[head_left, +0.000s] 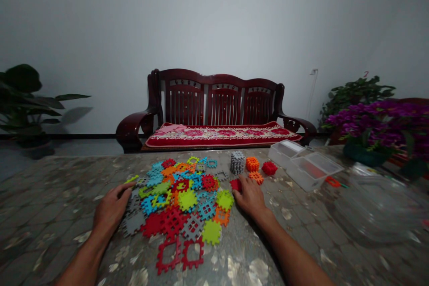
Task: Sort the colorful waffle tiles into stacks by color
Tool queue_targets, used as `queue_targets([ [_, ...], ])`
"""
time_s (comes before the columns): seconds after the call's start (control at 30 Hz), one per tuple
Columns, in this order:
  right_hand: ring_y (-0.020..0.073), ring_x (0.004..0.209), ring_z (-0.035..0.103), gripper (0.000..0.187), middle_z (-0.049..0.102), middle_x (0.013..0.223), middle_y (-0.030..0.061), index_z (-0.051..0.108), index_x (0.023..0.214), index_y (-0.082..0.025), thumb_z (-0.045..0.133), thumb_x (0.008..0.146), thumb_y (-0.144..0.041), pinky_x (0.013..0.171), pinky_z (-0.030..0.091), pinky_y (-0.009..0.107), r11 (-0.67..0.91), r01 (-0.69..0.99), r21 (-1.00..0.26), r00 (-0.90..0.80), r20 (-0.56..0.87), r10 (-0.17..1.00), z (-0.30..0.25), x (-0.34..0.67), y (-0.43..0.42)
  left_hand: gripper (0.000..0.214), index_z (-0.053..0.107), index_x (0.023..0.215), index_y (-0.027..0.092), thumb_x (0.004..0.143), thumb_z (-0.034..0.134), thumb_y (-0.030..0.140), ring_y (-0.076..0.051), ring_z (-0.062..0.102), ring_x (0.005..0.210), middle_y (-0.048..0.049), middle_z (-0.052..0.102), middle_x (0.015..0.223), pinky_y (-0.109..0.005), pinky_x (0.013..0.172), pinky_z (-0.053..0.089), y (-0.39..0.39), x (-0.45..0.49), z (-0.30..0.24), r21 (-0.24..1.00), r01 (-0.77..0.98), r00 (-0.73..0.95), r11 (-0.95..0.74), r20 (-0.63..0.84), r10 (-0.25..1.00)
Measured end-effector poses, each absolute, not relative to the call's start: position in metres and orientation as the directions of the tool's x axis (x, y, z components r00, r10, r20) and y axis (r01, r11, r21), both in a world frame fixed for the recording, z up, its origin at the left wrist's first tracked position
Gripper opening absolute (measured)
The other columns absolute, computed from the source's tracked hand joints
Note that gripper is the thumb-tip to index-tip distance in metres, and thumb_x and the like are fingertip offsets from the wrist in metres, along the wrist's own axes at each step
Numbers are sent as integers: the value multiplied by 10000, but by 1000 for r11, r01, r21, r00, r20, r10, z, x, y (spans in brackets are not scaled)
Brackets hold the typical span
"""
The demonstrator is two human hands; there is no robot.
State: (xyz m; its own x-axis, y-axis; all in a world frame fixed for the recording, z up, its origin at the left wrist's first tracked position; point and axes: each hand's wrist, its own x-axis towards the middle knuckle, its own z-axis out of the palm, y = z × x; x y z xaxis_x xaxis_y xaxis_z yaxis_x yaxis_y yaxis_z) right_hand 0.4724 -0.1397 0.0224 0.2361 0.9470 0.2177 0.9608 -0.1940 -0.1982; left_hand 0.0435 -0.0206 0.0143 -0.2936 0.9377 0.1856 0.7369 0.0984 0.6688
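A loose heap of flat toothed puzzle pieces [177,201], in red, blue, green, orange and grey, lies on the marbled tabletop [56,196]. My left hand [112,208] rests at the heap's left edge, with its fingers against a grey toothed piece [134,203]. My right hand [250,195] is at the heap's right side, its fingertips closed over a small red toothed piece [235,184]. Beyond it stand a stack of grey pieces [237,162], a stack of orange pieces [252,164] and a red stack [269,168].
Two transparent plastic boxes [304,166] stand at the table's far right, and a large transparent bowl [375,208] sits nearer the right edge. A dark red wooden bench [217,98] and potted plants lie beyond the table.
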Motion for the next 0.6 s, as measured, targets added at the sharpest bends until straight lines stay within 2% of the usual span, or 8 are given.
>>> queue_targets([
  [0.1,350,1198,657,473,740,1250,195,650,1389,-152,624,943,-307,1044,492,428,-194,964,-180,233,229,945,19,474,-140,426,816,1169,220,941,501,392,-299,716,999,-99,794,1188,-355,801,542,-20,43,15,670,735,-283,102,167,944],
  [0.2,339,1177,674,501,748,1248,192,636,1412,-146,626,931,-286,1025,504,416,-170,967,-190,218,265,939,15,473,-140,469,801,1222,191,964,474,407,-306,712,1027,-130,780,1227,-362,824,529,-21,43,16,649,753,-260,110,139,956],
  [0.37,305,1173,686,563,754,1280,162,613,1461,-159,642,931,-343,1028,504,382,-112,951,-290,229,411,882,18,494,-142,476,791,1250,177,983,459,390,-288,701,1074,-128,765,1292,-347,870,524,-23,43,21,651,752,-244,105,127,962],
  [0.5,292,1135,711,588,764,1269,143,599,1479,-165,639,932,-375,946,524,357,-280,883,-376,428,403,809,39,542,-138,457,807,1219,188,968,481,389,-290,711,1032,-119,779,1251,-349,849,535,-24,43,21,659,744,-259,110,133,957],
  [0.6,300,1202,697,615,751,1323,144,570,1506,-151,633,941,-386,968,511,353,-423,835,-350,534,335,776,55,583,-134,447,816,1193,200,960,492,402,-294,711,1048,-112,780,1259,-352,859,540,-23,42,19,666,738,-266,106,142,954],
])
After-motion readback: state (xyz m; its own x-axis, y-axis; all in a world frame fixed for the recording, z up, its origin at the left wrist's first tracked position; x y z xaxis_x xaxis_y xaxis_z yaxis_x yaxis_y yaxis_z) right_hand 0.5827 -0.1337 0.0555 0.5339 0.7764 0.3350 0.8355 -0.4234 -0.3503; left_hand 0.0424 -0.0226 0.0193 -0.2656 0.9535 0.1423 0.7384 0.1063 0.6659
